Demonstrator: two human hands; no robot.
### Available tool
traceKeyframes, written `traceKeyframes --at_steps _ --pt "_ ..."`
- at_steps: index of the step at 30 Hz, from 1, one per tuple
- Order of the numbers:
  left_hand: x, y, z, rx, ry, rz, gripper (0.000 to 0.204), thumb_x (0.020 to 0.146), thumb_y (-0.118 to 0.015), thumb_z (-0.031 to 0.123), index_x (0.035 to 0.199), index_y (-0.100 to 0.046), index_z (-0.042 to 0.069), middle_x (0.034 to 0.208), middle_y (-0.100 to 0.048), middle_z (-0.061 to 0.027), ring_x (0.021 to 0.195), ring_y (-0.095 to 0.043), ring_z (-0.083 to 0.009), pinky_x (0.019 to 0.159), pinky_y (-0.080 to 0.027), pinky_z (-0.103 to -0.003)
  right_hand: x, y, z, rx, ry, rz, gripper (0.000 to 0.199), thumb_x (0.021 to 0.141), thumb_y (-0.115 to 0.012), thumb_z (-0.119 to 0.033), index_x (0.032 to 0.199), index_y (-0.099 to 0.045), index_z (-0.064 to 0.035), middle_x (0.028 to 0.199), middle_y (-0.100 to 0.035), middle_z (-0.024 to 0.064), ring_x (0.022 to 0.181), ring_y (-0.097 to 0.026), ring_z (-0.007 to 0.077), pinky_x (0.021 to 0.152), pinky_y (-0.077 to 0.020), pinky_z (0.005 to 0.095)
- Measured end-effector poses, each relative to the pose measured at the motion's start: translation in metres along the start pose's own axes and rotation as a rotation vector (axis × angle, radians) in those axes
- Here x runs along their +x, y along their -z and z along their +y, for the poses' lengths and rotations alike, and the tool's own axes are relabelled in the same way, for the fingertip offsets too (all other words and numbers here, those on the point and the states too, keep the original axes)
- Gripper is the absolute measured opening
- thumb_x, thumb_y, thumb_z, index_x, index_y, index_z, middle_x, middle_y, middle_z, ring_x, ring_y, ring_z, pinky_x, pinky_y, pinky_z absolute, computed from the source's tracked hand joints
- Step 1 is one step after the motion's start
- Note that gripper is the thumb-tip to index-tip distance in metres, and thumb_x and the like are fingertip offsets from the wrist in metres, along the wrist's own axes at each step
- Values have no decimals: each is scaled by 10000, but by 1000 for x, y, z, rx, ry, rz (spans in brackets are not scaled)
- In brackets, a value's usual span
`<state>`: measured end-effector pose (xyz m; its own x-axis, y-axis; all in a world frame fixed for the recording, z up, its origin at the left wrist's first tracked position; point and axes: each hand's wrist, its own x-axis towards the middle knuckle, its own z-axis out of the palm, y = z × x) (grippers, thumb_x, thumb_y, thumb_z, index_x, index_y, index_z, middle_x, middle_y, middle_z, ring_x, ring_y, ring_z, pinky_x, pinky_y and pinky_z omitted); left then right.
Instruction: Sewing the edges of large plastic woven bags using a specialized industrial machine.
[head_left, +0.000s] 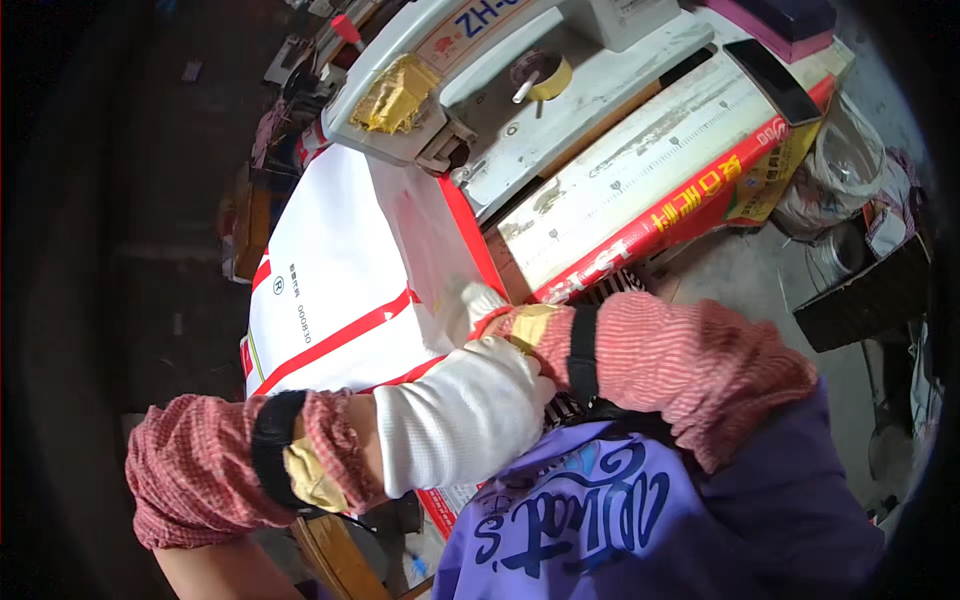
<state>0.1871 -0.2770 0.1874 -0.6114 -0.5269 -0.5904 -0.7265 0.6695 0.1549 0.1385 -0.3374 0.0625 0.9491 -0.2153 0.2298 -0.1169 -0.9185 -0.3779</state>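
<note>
A large white woven bag [340, 240] with red stripes spreads out in front of me, one red edge running up to the head of a grey sewing machine [480, 40]. My left hand [475, 405], in a white knitted glove, lies across the bag's near side. Its fingers curl over at the front and look closed on the bag, though their tips are hidden. Beyond it, my right hand [482, 302], also gloved in white, is at the bag's red edge beside the machine bed. Motion and the sleeve cuff hide most of its fingers.
A tape roll [541, 75] lies on the machine bed. A black phone [771, 82] rests on the tabletop [640, 150], whose front is wrapped in red and yellow printed sheet. To the right are a plastic-lined bin [845, 150] and a cardboard box [865, 295]. Clutter fills the far left.
</note>
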Motion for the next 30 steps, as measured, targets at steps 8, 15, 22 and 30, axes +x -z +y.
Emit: traceKeyframes --at_steps 8,15,22,30 --pt "-33 16 -19 -40 -61 96 193 733 -642 221 895 -660 116 804 -608 -56 742 -614 -274 639 -505 -387 25 8 1 186 29 -168 243 762 -572 -258 915 -625 -76 906 -653 139 814 -641 302 696 -489 375" --pt "-39 5 -19 108 -72 -21 142 744 -620 248 791 -638 115 744 -573 -52 709 -609 -271 640 -487 -380 30 42 63 465 -867 323 482 821 -591 -396 1115 -614 -14 1024 -645 231 961 -626 368 845 -489 414" --pt "-50 -22 -31 -8 -253 95 162 756 -576 200 873 -643 112 821 -619 -68 756 -620 -281 682 -498 -380 81 10 58 -48 -776 -260 427 837 -542 -183 1199 -538 44 922 -669 210 868 -668 353 684 -525 457" --pt "-16 -42 7 -85 -199 -8 98 734 -582 166 730 -647 93 703 -606 -104 643 -616 -280 555 -492 -392 93 -39 53 -233 -993 340 197 855 -532 -114 935 -664 9 675 -664 102 613 -654 258 492 -489 431"
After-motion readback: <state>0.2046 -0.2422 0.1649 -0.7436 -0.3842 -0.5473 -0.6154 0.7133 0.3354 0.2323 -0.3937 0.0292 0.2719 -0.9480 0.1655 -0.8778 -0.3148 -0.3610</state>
